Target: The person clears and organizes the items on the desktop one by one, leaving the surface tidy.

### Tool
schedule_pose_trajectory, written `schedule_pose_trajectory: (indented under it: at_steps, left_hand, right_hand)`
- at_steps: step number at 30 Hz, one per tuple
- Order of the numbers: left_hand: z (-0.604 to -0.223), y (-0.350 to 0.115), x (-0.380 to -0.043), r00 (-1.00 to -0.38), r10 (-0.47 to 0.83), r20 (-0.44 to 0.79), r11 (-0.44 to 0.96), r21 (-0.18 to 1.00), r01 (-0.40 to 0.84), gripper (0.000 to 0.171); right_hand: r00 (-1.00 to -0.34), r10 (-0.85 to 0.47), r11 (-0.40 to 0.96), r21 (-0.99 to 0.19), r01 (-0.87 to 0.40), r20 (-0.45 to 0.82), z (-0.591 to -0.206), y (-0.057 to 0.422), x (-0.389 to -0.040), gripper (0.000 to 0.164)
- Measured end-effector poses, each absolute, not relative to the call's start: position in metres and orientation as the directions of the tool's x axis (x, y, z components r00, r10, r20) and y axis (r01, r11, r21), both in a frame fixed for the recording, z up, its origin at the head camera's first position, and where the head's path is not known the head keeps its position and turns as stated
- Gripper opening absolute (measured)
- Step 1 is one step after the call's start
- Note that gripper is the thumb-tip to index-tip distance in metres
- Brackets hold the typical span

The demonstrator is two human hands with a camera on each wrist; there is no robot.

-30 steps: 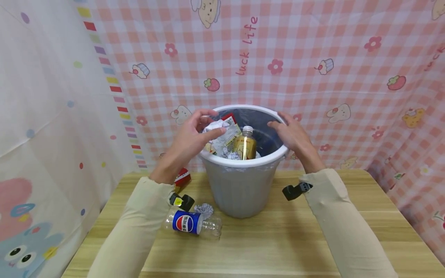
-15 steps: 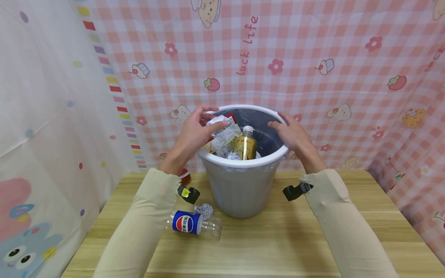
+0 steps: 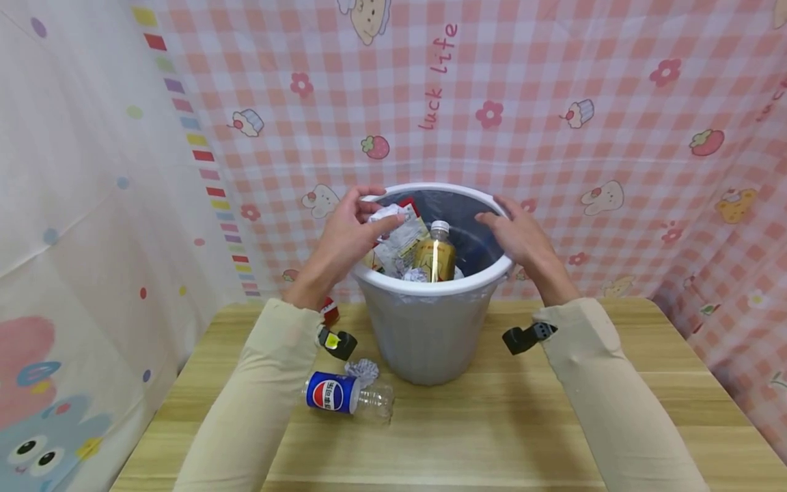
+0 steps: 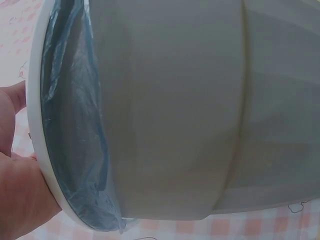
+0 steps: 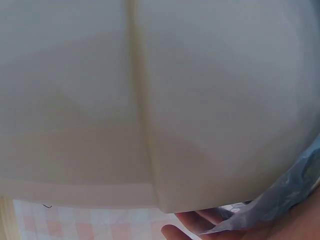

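My left hand (image 3: 352, 229) is over the left rim of a grey trash can (image 3: 427, 335) with a white rim, its thumb and fingers curled about a crumpled paper ball (image 3: 387, 212). My right hand (image 3: 521, 236) grips the can's right rim, thumb inside and fingers outside. In the right wrist view, the fingers (image 5: 192, 222) show beneath the can wall by the plastic liner (image 5: 280, 200). Inside the can, a bottle with a gold label and white cap (image 3: 435, 256) leans among flattened packaging (image 3: 402, 236) and paper.
A clear plastic Pepsi bottle (image 3: 335, 393) lies on its side on the wooden table (image 3: 467, 444), beside another crumpled paper ball (image 3: 363, 371). A red box (image 3: 330, 312) is partly hidden behind my left forearm. A checked pink cloth (image 3: 522, 68) hangs behind the can.
My left hand has shifted slightly right and up over the can with the paper ball, and its forearm covers more of the red box. My right hand stays on the rim.
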State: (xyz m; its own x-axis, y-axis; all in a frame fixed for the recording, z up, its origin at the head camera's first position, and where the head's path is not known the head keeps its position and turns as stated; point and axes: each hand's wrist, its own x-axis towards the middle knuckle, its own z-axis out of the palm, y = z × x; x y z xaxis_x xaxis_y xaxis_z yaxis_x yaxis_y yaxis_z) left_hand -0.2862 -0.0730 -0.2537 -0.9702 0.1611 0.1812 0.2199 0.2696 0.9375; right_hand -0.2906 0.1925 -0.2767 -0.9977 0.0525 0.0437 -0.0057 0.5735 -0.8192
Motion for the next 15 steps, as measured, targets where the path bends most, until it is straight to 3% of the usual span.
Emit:
schedule_pose_trajectory:
  at_steps: [15]
  left_hand:
    - [-0.2535,-0.0707,-0.2861,-0.970,0.179,0.163,0.310,0.927,0.213,0.061]
  right_hand:
    - [-0.998,0.062,0.570,-0.821,0.013,0.027,-0.2760,0.1926,-0.2899,0.074]
